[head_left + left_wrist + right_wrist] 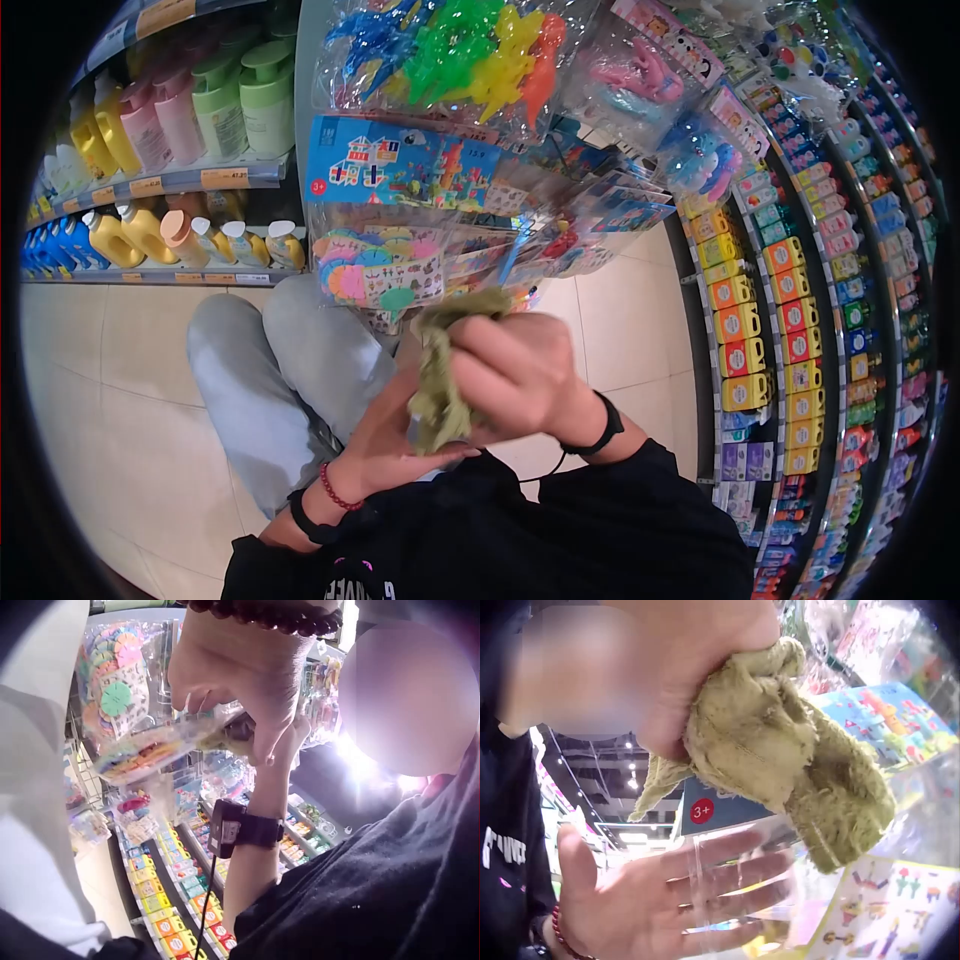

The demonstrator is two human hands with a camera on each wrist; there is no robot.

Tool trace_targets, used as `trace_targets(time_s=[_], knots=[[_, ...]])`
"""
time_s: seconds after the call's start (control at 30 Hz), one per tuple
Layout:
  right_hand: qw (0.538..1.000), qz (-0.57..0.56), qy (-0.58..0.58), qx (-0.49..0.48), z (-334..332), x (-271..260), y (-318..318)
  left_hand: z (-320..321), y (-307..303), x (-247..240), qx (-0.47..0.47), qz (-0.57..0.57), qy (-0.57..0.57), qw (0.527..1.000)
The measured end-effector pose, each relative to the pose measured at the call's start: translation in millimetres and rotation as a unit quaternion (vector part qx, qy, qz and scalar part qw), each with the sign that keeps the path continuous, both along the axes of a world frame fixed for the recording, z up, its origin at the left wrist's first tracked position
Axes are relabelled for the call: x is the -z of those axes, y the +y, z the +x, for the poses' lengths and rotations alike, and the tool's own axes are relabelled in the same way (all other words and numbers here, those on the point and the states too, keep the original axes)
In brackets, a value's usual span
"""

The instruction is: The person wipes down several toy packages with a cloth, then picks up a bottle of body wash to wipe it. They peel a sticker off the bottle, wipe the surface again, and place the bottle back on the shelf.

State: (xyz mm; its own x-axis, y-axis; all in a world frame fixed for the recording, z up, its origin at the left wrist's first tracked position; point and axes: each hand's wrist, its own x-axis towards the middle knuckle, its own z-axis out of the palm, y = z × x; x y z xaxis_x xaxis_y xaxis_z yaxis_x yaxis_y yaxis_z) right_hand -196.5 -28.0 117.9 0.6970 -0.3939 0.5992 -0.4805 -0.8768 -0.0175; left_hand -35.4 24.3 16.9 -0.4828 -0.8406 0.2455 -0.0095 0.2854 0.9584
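A crumpled olive-green cloth [436, 385] is bunched in my right hand [520, 370], its fingers curled around it. In the right wrist view the worn, frayed cloth [754, 742] hangs below that hand. My left hand [385, 435] lies lower, partly covered by the cloth in the head view. Its fingers [727, 889] are straight and spread, with the thumb apart, behind a strip of clear plastic. In the left wrist view a flat clear bag with colourful contents [142, 757] extends beside the left hand [240, 682]; I cannot tell whether that hand supports it.
Bagged toys hang in front, including colourful plastic figures [470, 60], a blue-labelled pack [400, 160] and pastel discs [375, 265]. Shelves of pump bottles [215, 100] stand left. Long rows of yellow bottles [740, 350] run along the right. Pale floor tiles [140, 430] lie below.
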Motion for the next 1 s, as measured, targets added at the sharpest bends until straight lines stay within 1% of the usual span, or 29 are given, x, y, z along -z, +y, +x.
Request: trace_targets(time_s=[0.03, 0.07, 0.1, 0.13, 0.2, 0.23, 0.27, 0.3, 0.33, 0.4, 0.43, 0.47, 0.53, 0.57, 0.6, 0.67, 0.7, 0.73, 0.77, 0.8, 0.87, 0.9, 0.93, 0.97, 1.0], knots=[[0.998, 0.042, -0.039, -0.037, 9, -1, 4, -3, 0, 0, -0.028, -0.066, -0.019, 0.997], [0.994, 0.072, -0.062, -0.048, 15, 5, 6, 0, -1, -1, -0.036, -0.054, 0.009, 0.998], [0.989, 0.102, -0.086, -0.06, 21, 11, 7, 4, 1, 3, -0.05, -0.036, 0.03, 0.998], [0.985, 0.113, -0.123, -0.041, 26, 19, 7, 8, 4, 8, -0.065, -0.02, 0.053, 0.996], [0.971, 0.137, -0.197, -0.002, 37, 41, 3, 8, 16, 38, -0.126, 0.078, 0.105, 0.983], [0.939, 0.203, -0.276, 0.021, 44, 51, 1, 7, 22, 53, -0.159, 0.124, 0.137, 0.97], [0.897, 0.268, -0.35, 0.043, 52, 61, -2, 7, 17, 50, -0.174, 0.146, 0.157, 0.961], [0.843, 0.331, -0.419, 0.064, 60, 69, -4, 7, 7, 48, -0.192, 0.166, 0.177, 0.951], [0.824, 0.335, -0.448, 0.098, 63, 74, -1, 10, 8, 67, -0.174, 0.263, 0.257, 0.914], [0.803, 0.277, -0.489, 0.197, 59, 90, 2, 12, 6, 55, -0.152, 0.324, 0.362, 0.861], [0.798, 0.215, -0.499, 0.26, 53, 100, 2, 24, 4, 53, -0.075, 0.337, 0.372, 0.862], [0.768, 0.244, -0.586, 0.086, 48, 101, 5, 31, 3, 57, -0.081, 0.339, 0.378, 0.858], [0.74, 0.366, -0.564, -0.032, 41, 103, 17, 42, 3, 57, -0.102, 0.332, 0.403, 0.847], [0.758, 0.463, -0.46, 0.023, 39, 102, 30, 44, 2, 52, -0.117, 0.323, 0.421, 0.84], [0.76, 0.546, -0.344, 0.077, 37, 101, 43, 47, 2, 48, -0.13, 0.313, 0.438, 0.832], [0.806, 0.533, -0.253, 0.045, 57, 96, 51, 52, 11, 41, -0.179, 0.355, 0.334, 0.855], [0.852, 0.44, -0.28, -0.039, 81, 97, 54, 51, 15, 47, -0.19, 0.344, 0.29, 0.873], [0.897, 0.387, -0.216, 0.002, 92, 102, 56, 49, 22, 59, -0.194, 0.307, 0.252, 0.897], [0.931, 0.33, -0.149, 0.045, 99, 108, 58, 48, 27, 67, -0.197, 0.28, 0.225, 0.912], [0.956, 0.269, -0.079, 0.086, 100, 113, 59, 47, 32, 73, -0.198, 0.261, 0.214, 0.92], [0.947, 0.275, -0.073, 0.149, 94, 116, 45, 52, 26, 45, -0.176, 0.325, 0.243, 0.897], [0.94, 0.28, -0.071, 0.182, 91, 117, 38, 43, 25, 38, -0.187, 0.322, 0.29, 0.882], [0.932, 0.287, -0.125, 0.181, 87, 119, 30, 39, 25, 32, -0.197, 0.318, 0.335, 0.865], [0.923, 0.291, -0.178, 0.177, 82, 121, 23, 41, 23, 26, -0.166, 0.321, 0.34, 0.868], [0.89, 0.333, -0.265, 0.163, 81, 123, 15, 44, 19, 20, -0.136, 0.323, 0.346, 0.87]])
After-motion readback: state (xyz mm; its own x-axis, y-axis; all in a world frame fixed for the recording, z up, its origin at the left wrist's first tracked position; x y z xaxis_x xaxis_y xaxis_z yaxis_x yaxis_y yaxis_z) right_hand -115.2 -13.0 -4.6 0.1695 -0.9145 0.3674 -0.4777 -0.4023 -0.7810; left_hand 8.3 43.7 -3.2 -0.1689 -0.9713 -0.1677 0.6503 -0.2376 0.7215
